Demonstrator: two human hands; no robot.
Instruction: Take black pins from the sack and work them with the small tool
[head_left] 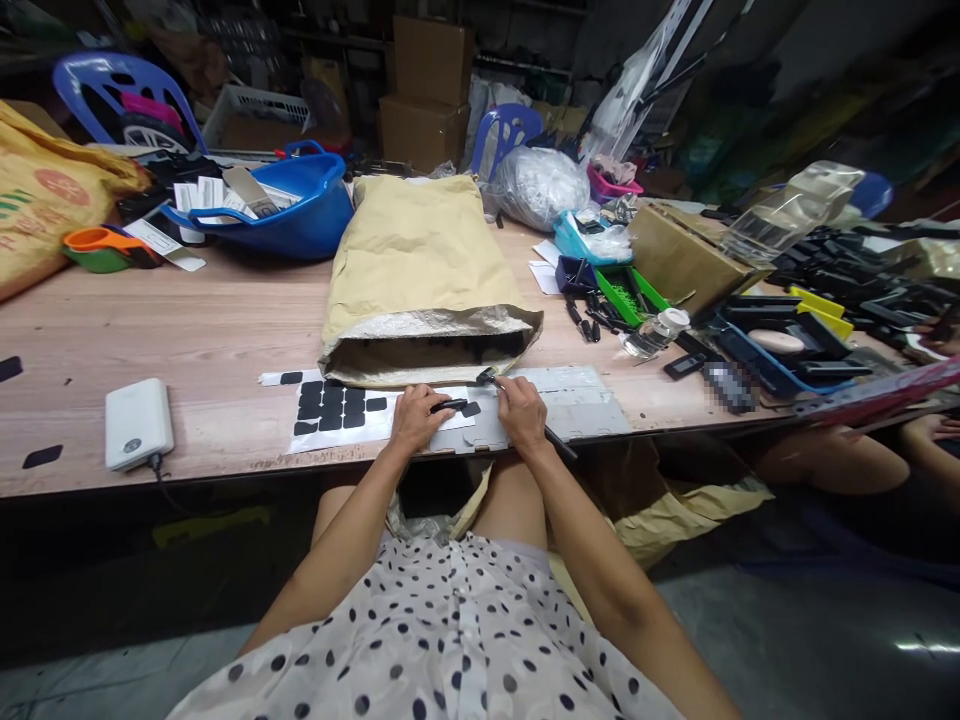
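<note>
My left hand (416,418) is closed around a small black piece (448,405), which sticks out past my fingertips, low over the table edge. In my closed right hand (523,408) is a hammer-like black tool (560,444); its small dark head shows beyond my fingers and its handle comes out below my palm. Under my hands lie a grey board (589,400) and a white sheet with several black rounded stickers (330,405). One loose black sticker (470,409) rests between my hands. Just beyond them, a large tan sack (424,250) lies with its mouth gaping towards me.
A white power bank (139,422) with a cable lies at left. Behind it stands a blue basin (300,205) holding boxes. At right are a green tray (630,295), a clear bottle (656,333) and a blue tray (780,350) of black parts. Another person's knee (832,460) shows beyond.
</note>
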